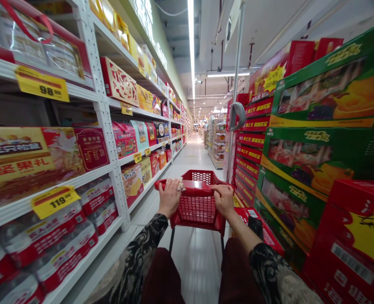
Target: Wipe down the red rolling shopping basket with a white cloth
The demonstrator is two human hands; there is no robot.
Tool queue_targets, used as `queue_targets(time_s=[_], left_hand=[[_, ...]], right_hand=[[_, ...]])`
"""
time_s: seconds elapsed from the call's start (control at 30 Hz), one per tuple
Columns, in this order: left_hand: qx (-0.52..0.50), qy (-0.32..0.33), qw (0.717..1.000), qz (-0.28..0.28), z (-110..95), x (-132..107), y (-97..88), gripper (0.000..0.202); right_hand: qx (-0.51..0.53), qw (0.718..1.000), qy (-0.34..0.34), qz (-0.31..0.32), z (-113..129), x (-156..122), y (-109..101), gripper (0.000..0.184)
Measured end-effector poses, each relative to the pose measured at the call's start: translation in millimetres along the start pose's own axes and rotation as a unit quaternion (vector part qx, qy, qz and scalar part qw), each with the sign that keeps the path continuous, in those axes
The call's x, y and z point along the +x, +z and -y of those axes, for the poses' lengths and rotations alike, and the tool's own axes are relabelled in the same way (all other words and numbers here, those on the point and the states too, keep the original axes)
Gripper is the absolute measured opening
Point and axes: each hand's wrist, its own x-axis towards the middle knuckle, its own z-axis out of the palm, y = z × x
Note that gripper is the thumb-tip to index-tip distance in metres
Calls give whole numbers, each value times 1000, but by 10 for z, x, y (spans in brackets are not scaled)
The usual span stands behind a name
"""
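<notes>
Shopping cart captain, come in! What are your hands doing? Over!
Left hand and right hand on red shopping cart handle. Left also has something crumpled. Red-and-green boxes stacked close on right.

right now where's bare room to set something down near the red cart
The pale tiled floor under the red plastic shopping cart and up the aisle is open, bordered by white metal shelving and stacked green-and-red gift boxes; both are crowded, packed with goods.
</notes>
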Motion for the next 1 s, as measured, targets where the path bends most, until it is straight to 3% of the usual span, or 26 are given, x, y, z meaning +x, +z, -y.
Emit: queue_targets(time_s=[0.17, 0.27, 0.37, 0.53, 0.6, 0.8, 0.87, 1.0], left_hand=[[-32, 115, 993, 4, -690, 107, 58, 36], [-31, 183, 983, -6, -872, 122, 89, 37], [-25, 189, 982, -4, -719, 97, 77, 38], [-11, 74, 997, 2, -292, 76, -18, 35], [-9, 72, 997, 1, -342, 82, -18, 35], [-37, 208, 977, -8, -867, 110, 107, 36], [-36, 209, 977, -7, -820, 116, 100, 36], [-27, 121, 992, 11, -397, 116, -3, 36]], right_hand=[[0, 1000, 12, 12, -25, 23, -4, 23], [-5, 1000, 4, 1, -26, 14, -7, 22], [3, 1000, -2, 5, -16, 9, -23, 23], [18, 1000, 11, 6, 6, 22, -27, 24], [18, 1000, 12, 0, 10, 25, -9, 25], [16, 1000, 15, -8, -5, 23, 23, 25], [24, 1000, 18, -2, -15, 23, 12, 25], [31, 999, 15, -4, -31, 26, -20, 22]])
